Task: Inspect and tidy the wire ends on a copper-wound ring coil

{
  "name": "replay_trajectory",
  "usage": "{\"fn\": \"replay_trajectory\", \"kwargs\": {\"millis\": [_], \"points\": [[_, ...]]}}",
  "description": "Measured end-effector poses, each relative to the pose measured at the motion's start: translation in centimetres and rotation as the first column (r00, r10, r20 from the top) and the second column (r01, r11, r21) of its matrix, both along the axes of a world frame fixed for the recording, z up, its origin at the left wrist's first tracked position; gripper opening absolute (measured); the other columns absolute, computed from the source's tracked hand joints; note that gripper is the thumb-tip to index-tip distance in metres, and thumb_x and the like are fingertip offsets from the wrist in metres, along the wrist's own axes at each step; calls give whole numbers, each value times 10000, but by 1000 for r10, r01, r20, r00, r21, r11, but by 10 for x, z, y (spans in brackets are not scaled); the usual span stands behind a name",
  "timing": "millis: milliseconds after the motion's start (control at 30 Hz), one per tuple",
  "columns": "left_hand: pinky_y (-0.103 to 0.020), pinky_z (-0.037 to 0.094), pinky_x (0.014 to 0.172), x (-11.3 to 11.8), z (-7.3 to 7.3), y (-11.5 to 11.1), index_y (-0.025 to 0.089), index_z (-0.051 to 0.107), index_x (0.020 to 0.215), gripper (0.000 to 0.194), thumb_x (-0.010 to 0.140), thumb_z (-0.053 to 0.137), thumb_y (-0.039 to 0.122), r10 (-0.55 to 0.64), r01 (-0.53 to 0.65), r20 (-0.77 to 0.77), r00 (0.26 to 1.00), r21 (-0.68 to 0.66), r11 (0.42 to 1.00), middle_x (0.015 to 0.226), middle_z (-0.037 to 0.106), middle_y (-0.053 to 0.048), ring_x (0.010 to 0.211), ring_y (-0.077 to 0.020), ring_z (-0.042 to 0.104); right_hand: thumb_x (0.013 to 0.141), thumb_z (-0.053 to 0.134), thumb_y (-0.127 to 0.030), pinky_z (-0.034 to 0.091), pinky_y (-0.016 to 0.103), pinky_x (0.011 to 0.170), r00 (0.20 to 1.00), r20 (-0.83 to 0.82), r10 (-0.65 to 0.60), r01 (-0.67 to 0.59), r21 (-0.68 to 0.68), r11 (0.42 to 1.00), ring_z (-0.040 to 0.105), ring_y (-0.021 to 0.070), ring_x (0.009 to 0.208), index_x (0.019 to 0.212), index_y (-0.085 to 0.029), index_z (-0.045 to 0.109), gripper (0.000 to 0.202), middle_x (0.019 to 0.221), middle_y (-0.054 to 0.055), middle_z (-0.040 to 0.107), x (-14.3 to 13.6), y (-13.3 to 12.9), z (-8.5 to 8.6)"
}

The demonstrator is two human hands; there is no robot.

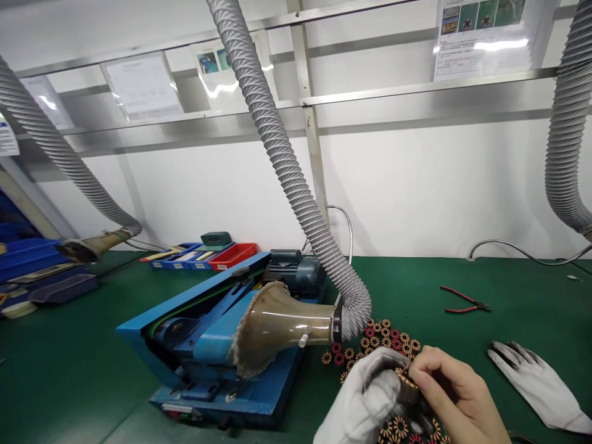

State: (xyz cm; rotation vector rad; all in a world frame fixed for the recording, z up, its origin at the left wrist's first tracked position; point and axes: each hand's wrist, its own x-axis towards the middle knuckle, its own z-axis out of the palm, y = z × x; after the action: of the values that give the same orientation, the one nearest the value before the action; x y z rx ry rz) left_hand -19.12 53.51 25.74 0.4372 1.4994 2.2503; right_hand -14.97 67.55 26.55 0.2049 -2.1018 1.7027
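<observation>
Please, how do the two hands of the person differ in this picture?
The left hand wears a white fabric glove; the right hand is bare. The left hand cups from below, while the right hand pinches a small coil ring from the side. A spare white glove lies flat beside the right hand. Both hands meet on the same ring.

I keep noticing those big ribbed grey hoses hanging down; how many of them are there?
3. One hose comes down at the far left, one hangs in the middle to the funnel by the blue machine, one at the right edge. Others may lie outside the view.

Small copper-wound ring coil (pixel 407 383), partly hidden, pinched between both hands
</observation>
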Motion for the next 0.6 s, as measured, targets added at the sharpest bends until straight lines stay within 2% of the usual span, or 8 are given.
{"fn": "replay_trajectory", "kwargs": {"millis": [100,167,267,333,433,500,600], "points": [[-276,466,733,3,3,3,165,734,905,491,667,780,592,13,-15,70,997,35,999,816,628,-52,767,-169,558,928,528,-373,326,258,557,999,-40,-36,37,25,999,443,147,578,686,-229,591,289,647,-22,554,-1,0,-2],[-285,458,800,5,5,2,165,734,897,476,673,781,582,35,-35,44,998,7,999,869,644,-64,837,-188,566,932,526,-354,328,256,565,997,-61,-46,49,44,998,444,144,575,690,-231,592,279,644,-26,548,-1,-1,-2],[-321,443,858,7,6,0,159,721,936,491,686,769,579,-5,3,24,1000,50,999,901,640,-74,883,-212,571,941,513,-336,328,250,578,995,-80,-55,60,63,996,454,137,586,693,-232,581,278,645,-31,545,0,-4,-3],[-316,442,832,6,5,-1,162,716,953,489,688,773,569,-20,18,30,999,87,996,889,630,-68,868,-205,568,941,514,-336,334,245,586,994,-80,-70,75,65,995,455,134,589,693,-233,582,278,645,-33,545,0,-6,-3],[-279,442,757,4,2,0,165,725,943,464,680,793,541,-10,5,65,998,66,998,861,609,-56,823,-180,553,930,535,-353,359,238,623,993,-77,-91,94,40,995,475,136,611,706,-235,602,262,663,-30,569,0,-7,-4],[-272,442,738,3,0,1,160,728,946,457,683,796,528,-17,11,89,996,74,997,845,600,-53,808,-176,551,923,547,-384,364,241,635,996,-46,-75,75,9,997,483,139,616,696,-230,609,281,659,-27,576,-1,-4,-5],[-278,442,773,3,-2,2,162,737,954,415,692,805,477,-43,23,129,991,157,987,868,620,-66,840,-182,550,914,559,-463,348,251,601,998,51,48,-46,-38,998,465,142,601,664,-205,606,362,632,-17,543,-4,2,-8]]}}
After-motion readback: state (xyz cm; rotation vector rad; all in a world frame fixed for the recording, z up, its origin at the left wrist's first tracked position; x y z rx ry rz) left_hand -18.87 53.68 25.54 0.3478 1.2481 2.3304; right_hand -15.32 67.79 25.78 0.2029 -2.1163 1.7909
